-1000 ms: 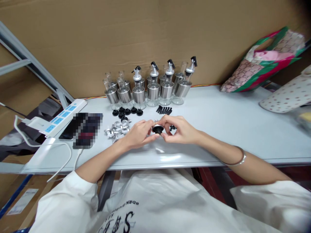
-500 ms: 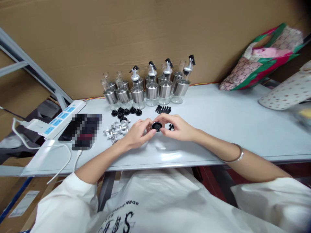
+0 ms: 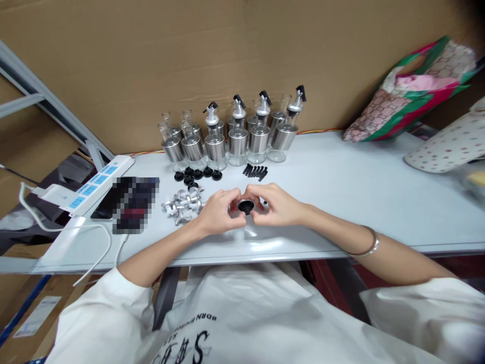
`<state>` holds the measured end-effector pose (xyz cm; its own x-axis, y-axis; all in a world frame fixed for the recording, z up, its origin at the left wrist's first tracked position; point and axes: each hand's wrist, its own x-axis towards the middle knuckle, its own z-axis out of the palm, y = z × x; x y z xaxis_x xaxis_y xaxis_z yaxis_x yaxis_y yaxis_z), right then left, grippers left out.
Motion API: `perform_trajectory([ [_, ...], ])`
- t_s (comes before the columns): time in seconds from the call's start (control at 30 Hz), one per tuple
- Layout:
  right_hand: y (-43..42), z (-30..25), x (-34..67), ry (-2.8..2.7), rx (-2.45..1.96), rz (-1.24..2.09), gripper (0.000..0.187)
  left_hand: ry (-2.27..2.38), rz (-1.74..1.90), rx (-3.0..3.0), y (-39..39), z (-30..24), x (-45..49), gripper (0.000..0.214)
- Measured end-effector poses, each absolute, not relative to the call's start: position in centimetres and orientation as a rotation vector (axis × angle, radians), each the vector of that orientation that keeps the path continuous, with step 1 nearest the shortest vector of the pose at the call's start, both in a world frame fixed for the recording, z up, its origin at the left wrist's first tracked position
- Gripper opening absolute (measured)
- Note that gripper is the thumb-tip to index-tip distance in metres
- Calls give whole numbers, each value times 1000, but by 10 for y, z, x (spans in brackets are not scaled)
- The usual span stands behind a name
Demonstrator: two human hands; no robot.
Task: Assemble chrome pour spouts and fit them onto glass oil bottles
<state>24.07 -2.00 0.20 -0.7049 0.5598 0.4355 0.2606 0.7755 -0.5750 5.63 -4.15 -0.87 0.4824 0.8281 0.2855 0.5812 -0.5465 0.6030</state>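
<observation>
Between my hands is a pourer cap [image 3: 246, 206], a silver rim with a black stepped stopper facing me. My left hand [image 3: 223, 211] grips its left side with fingers and thumb. From the other side my right hand [image 3: 273, 206] closes on it, fingers behind and thumb near the front. To the left lie a pile of silver pourer tops [image 3: 183, 206] and several black stoppers [image 3: 197, 174]. Small black levers [image 3: 255, 171] lie in a row beyond my hands. Glass bottles with steel sleeves [image 3: 237, 141] stand behind, some with pourers fitted.
A power strip [image 3: 99, 183] with a white charger [image 3: 58, 197] lies at the left, beside two phones, one partly blurred [image 3: 138, 205]. A patterned bag [image 3: 394, 103] and a dotted white cylinder [image 3: 447, 144] stand at the right. Cardboard [image 3: 242, 55] backs the table.
Both hands have shifted slightly toward me, and the cap has tilted so its black stopper points more downward. My thumbs have moved lower, off the cap's face. The things on the table stay put.
</observation>
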Motion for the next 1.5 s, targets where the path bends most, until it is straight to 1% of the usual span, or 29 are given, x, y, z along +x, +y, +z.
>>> perform_trajectory([
  [0.17, -22, 2, 239, -2359, -590, 583, 10, 1156, 849, 2380, -44, -11, 59, 16],
  [0.4, -26, 4, 239, -2379, -598, 566, 10, 985, 1073, 2533, -45, -18, 59, 17],
  [0.5, -25, 4, 240, -2330, -638, 638, 11, 965, 1156, 2567, -40, -23, 57, 17],
  [0.63, -18, 1, 243, -2171, -639, 780, 16, 874, 1351, 2497, -32, -27, 51, 12],
  [0.83, -15, -4, 244, -2114, -564, 858, 27, 696, 1482, 2538, -31, -23, 50, 23],
  [0.93, -16, -2, 244, -2096, -567, 868, 31, 744, 1455, 2538, -33, -23, 50, 22],
  [1.03, -17, 0, 244, -2095, -586, 888, 30, 774, 1372, 2518, -32, -23, 47, 21],
  [1.17, -19, 2, 247, -2113, -642, 953, 27, 678, 1314, 2554, -29, -22, 44, 32],
  [1.23, -20, 2, 247, -2120, -649, 970, 24, 716, 1298, 2567, -29, -22, 44, 35],
  [1.37, -19, 0, 247, -2144, -657, 954, 21, 794, 1256, 2575, -29, -21, 45, 30],
  [1.5, -18, -1, 246, -2158, -674, 964, 23, 806, 1197, 2608, -29, -19, 45, 31],
])
